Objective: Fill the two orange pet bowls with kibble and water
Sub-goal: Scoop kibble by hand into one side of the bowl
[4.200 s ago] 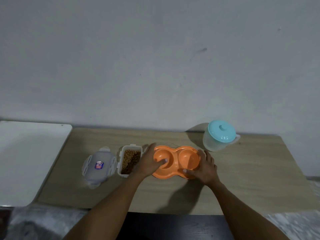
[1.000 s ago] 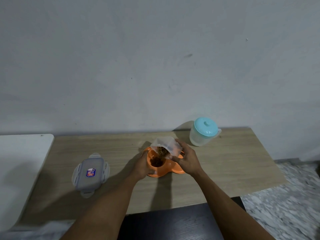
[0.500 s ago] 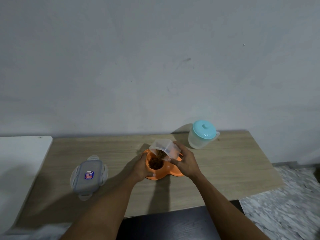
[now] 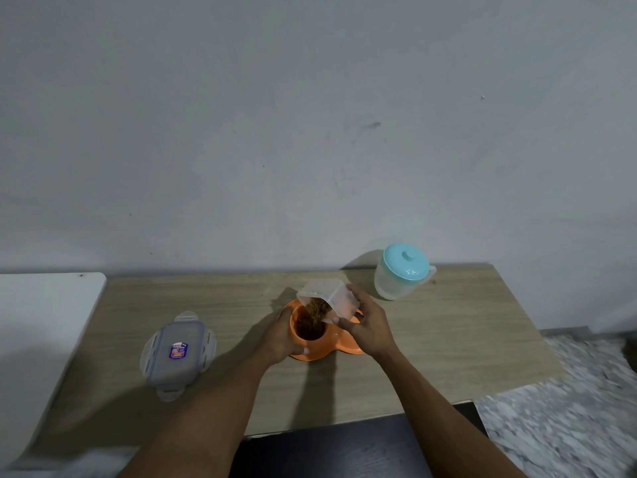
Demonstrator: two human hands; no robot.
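The orange double pet bowl (image 4: 319, 351) sits mid-table. My right hand (image 4: 367, 327) grips a clear plastic kibble container (image 4: 331, 298), tilted over the left bowl, and brown kibble (image 4: 312, 324) spills into that bowl. My left hand (image 4: 279, 336) holds the bowl's left rim. The right bowl is mostly hidden behind my right hand and the container. A translucent water pitcher with a teal lid (image 4: 403, 272) stands upright at the back right.
The container's grey lid (image 4: 177, 353) lies flat on the wooden table (image 4: 448, 339) to the left of the bowls. A white surface (image 4: 41, 322) adjoins the table on the left. Speckled floor shows at the right. A wall rises right behind the table.
My right hand lifted the kibble container from the table and tipped it over the left bowl; over the last second it tilted further and more kibble has piled in the bowl.
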